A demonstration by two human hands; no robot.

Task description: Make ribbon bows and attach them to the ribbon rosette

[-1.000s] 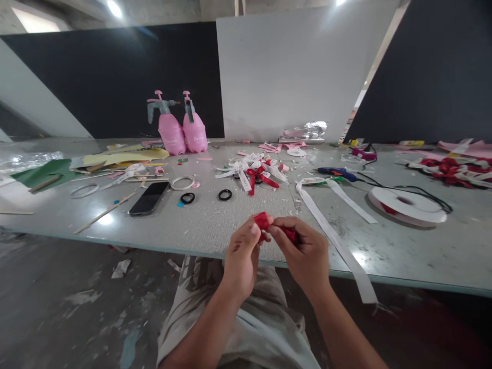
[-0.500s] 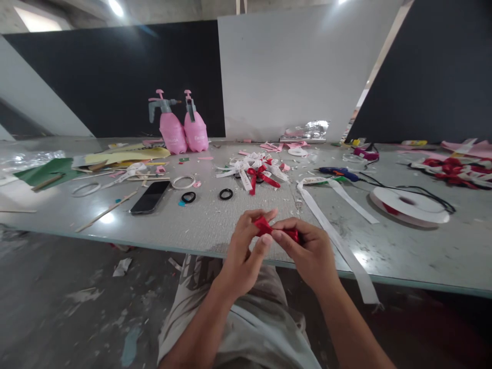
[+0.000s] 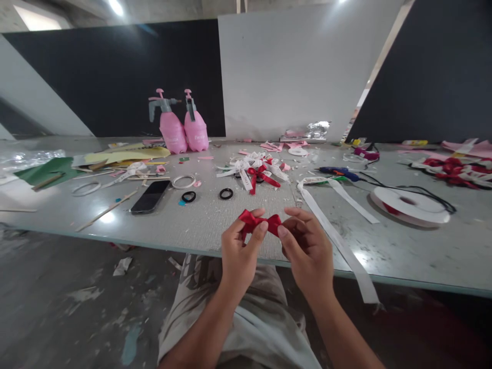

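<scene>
Left hand (image 3: 239, 256) and right hand (image 3: 313, 256) held up over the table's (image 3: 200, 225) near edge, red bow (image 3: 251, 219) between them. Half a second ago the ribbon was bunched, mostly covered by fingers; now both loops show spread, so shaping looks well along. Left thumb and fingers closed in a pinch near the bow's middle; right thumb at the other loop's outer end, index finger raised, the rest loosely curled. Wrists apart, forearms angling inward. Beyond: black ring (image 3: 226, 198), white ribbon (image 3: 359, 269) to the right, then ribbon pile (image 3: 242, 168).
</scene>
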